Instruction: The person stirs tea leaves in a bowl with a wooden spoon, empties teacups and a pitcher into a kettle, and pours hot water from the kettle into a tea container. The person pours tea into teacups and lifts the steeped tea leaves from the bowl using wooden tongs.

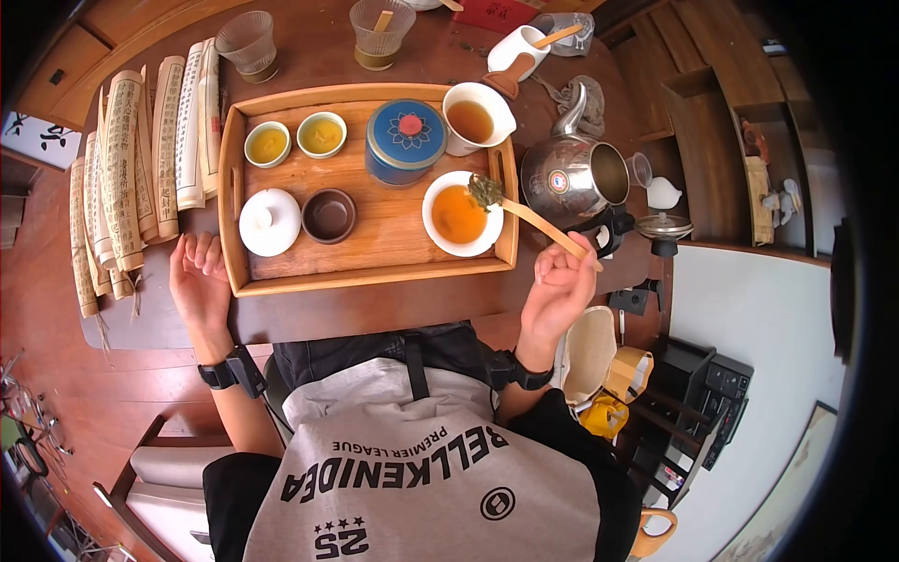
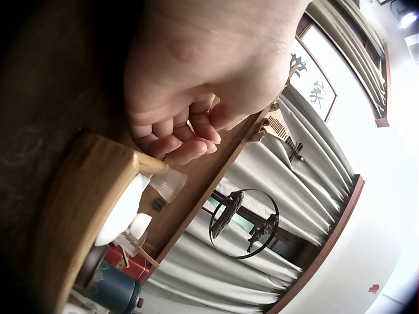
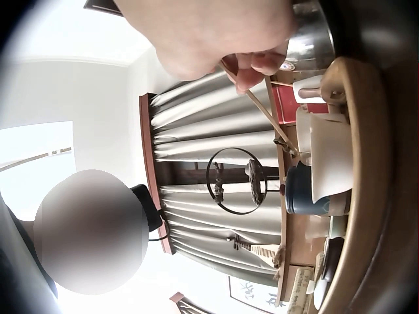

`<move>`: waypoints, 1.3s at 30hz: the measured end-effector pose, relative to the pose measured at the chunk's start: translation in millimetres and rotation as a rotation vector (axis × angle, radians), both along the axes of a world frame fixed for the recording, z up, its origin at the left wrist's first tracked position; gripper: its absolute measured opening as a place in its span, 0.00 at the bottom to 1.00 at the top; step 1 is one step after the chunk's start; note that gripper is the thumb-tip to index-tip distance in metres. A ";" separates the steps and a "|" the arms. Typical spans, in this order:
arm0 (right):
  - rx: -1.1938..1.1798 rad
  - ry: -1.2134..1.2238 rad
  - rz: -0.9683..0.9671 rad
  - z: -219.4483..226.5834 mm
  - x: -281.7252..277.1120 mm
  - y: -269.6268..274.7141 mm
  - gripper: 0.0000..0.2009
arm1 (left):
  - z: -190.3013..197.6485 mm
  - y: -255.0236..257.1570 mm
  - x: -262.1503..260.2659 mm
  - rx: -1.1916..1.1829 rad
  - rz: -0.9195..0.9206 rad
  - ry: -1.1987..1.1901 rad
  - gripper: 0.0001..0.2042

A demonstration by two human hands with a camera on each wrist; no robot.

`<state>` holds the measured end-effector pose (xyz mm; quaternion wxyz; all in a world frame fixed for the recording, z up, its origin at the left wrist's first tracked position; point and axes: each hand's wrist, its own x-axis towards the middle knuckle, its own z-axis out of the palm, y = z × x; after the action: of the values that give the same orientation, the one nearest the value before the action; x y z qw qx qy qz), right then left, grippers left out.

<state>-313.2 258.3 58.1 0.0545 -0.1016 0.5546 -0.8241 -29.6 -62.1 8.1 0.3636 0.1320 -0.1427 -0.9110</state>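
My right hand (image 1: 560,288) pinches the end of a light wooden scoop (image 1: 541,225), whose far tip carries dark wet leaves (image 1: 484,191) at the right rim of a white bowl (image 1: 436,217) of amber tea. In the right wrist view the scoop (image 3: 262,112) slants away from the fingers. My left hand (image 1: 200,276) rests by the tray's left edge, its fingers loosely curled around nothing; the left wrist view shows this hand (image 2: 196,85) too. On the wooden tray (image 1: 375,278) stand a blue tin (image 1: 405,150), a white lid (image 1: 270,223) and a small dark cup (image 1: 330,216).
Two small cups (image 1: 268,144) of yellow tea and a white pitcher (image 1: 478,119) are also on the tray. A steel kettle (image 1: 571,178) stands right of it, bamboo scrolls (image 1: 122,169) lie left, and ribbed glasses (image 1: 247,47) stand behind.
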 end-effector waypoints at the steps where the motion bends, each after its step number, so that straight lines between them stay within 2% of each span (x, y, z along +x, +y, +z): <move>1: 0.004 0.005 -0.003 -0.8 0.1 0.5 0.20 | 0.0 0.0 0.1 0.004 0.000 0.003 0.14; 19: -0.026 -0.052 0.031 -8.9 0.1 3.6 0.23 | 0.4 0.2 -0.7 0.018 0.016 -0.004 0.14; 23: -0.040 -0.034 0.051 -10.7 -0.6 4.7 0.24 | -0.5 -0.1 -0.2 0.017 0.020 -0.006 0.14; 25: -0.032 0.004 0.128 -12.1 -2.1 8.1 0.24 | 0.2 0.2 -0.7 0.015 0.018 -0.001 0.13; 32: -0.032 -0.007 0.086 -8.6 1.3 3.1 0.25 | 0.6 0.5 -0.4 0.018 0.009 0.007 0.14; 39: -0.021 0.000 0.148 -11.3 0.7 6.6 0.25 | -0.2 0.3 -0.3 0.012 0.016 0.008 0.13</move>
<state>-312.5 264.9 46.8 0.1141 -0.1427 0.5371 -0.8235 -29.9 -61.9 7.9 0.3708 0.1316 -0.1349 -0.9094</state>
